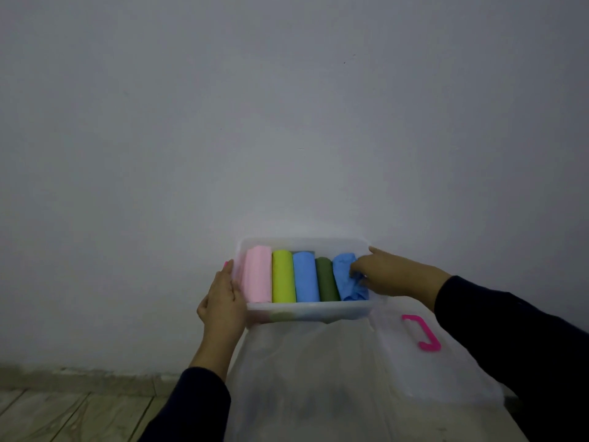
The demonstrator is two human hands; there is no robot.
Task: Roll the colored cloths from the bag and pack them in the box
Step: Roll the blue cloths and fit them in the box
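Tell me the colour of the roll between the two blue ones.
Dark green roll, seen in the head view.

Person's forearms and hands, seen from a head-worn camera. Left hand (223,301) and right hand (387,275) are bare, with no gloves, rings or watch visible. One fingertip of the left hand shows a pink nail (226,264). Both arms wear long, plain dark navy sleeves (510,330) ending at the forearm, leaving the wrists uncovered; no markings visible.
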